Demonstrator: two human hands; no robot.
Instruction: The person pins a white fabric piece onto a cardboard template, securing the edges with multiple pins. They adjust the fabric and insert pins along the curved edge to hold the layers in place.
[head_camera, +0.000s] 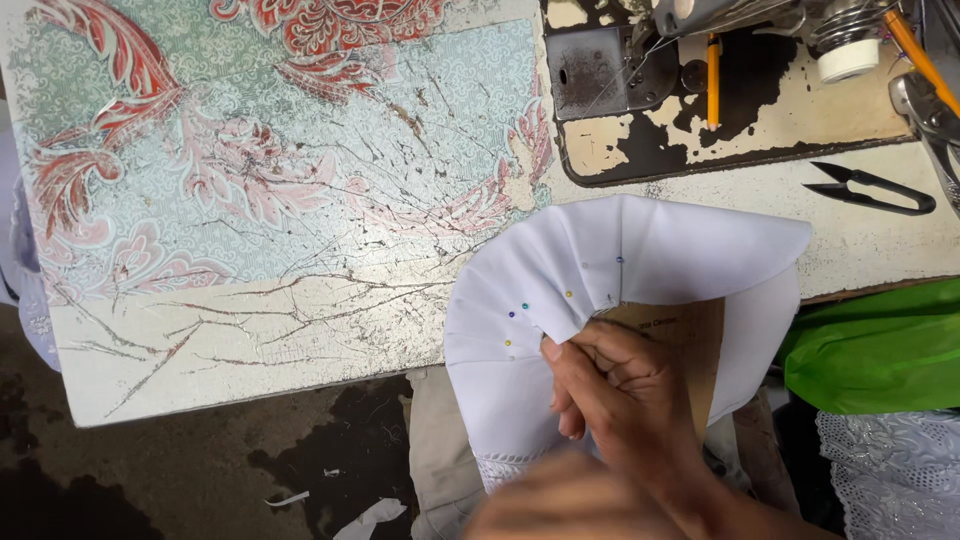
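Note:
A curved piece of white fabric (640, 250) lies over the table's front edge, pinned along its inner curve with several coloured-head pins (567, 295). A brown paper pattern (690, 335) shows under it. My right hand (615, 385) pinches the fabric's inner edge next to the pins, thumb on top. My left hand (560, 500) is a blurred shape at the bottom edge, just below the right hand; its fingers cannot be made out. Lace trim (505, 468) edges the fabric's lower part.
A sewing machine (640, 60) sits on a worn bed at the top. Black thread snips (870, 190) lie on the table at right, an orange pencil (712, 80) by the machine. A green bag (880, 350) and white lace cloth (895, 470) sit at right. The patterned table cover (250, 180) is cracked.

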